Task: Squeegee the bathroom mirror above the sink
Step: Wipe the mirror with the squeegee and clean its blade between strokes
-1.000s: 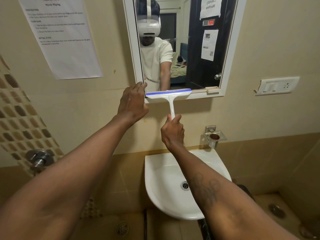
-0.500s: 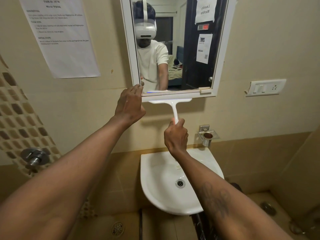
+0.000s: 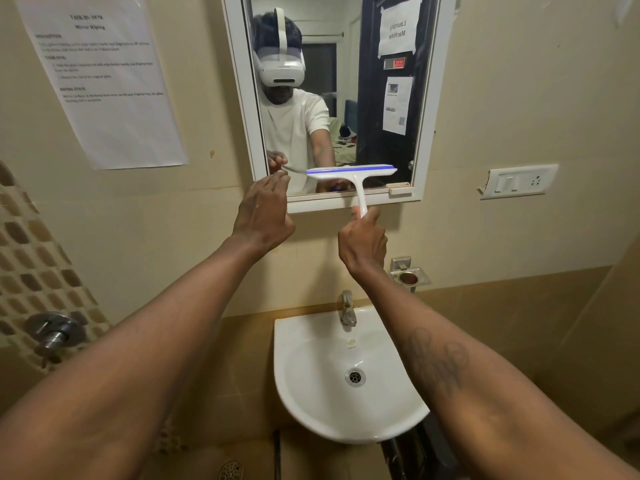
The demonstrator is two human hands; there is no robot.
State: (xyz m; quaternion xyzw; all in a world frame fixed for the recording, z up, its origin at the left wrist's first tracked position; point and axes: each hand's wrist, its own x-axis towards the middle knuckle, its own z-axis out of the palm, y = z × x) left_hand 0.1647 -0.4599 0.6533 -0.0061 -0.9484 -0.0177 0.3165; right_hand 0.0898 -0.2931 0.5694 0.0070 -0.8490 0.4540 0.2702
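The right hand [image 3: 363, 240] grips the thin handle of a white plastic squeegee [image 3: 352, 174] with a blue strip along its wide blade. The blade sits low on the white-framed mirror [image 3: 381, 140]. The left hand [image 3: 264, 211] is held flat with straight fingers.

- Above the right hand [image 3: 362, 242], the squeegee [image 3: 353, 173] barred the lower mirror [image 3: 360, 98]; the glass over it lay open.
- Between the hands, a gap showed only frame [image 3: 318, 204] and bare wall.
- Below the right hand stood the tap [image 3: 347, 311] and sink [image 3: 311, 386]; a holder [image 3: 410, 276] jutted just right of its wrist.
- Left of the left hand [image 3: 263, 213], the wall ran bare up to a paper [image 3: 107, 81].
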